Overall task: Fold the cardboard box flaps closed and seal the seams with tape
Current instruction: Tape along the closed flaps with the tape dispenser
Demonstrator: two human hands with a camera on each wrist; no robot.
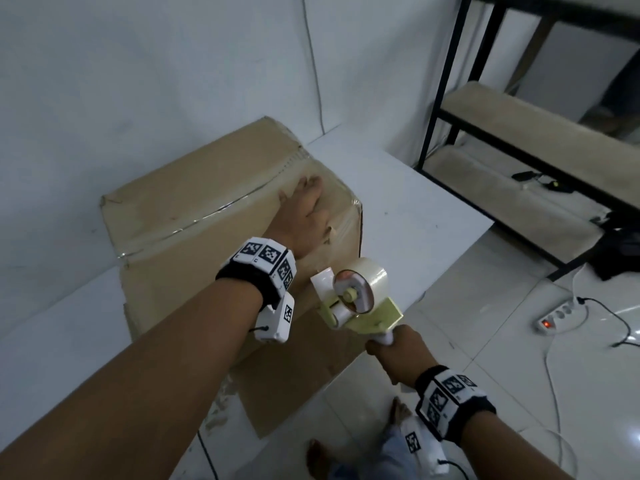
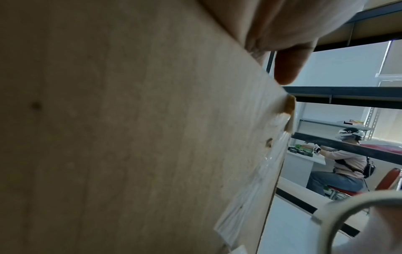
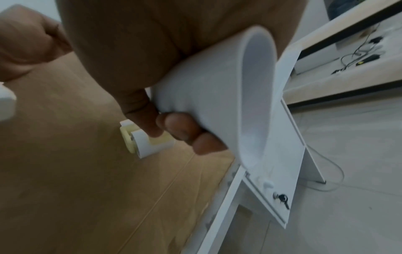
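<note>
Heads up on what you can't really make out here. Your left hand (image 1: pixel 304 216) covers part of the tape seam on the box (image 1: pixel 194 216), so the seam under your palm is hidden. In the left wrist view that hand (image 2: pixel 289 25) is cut off by the top edge and blurred, and the roll (image 2: pixel 356 218) is just a smeared arc clipped at the bottom right corner. Your right hand (image 3: pixel 135 56) hides most of the dispenser (image 3: pixel 217 96) handle, and the roll itself doesn't show there. The box's far and left sides are out of sight from your head. The shelf (image 1: pixel 540 140) runs off the right edge, blurry.
</note>
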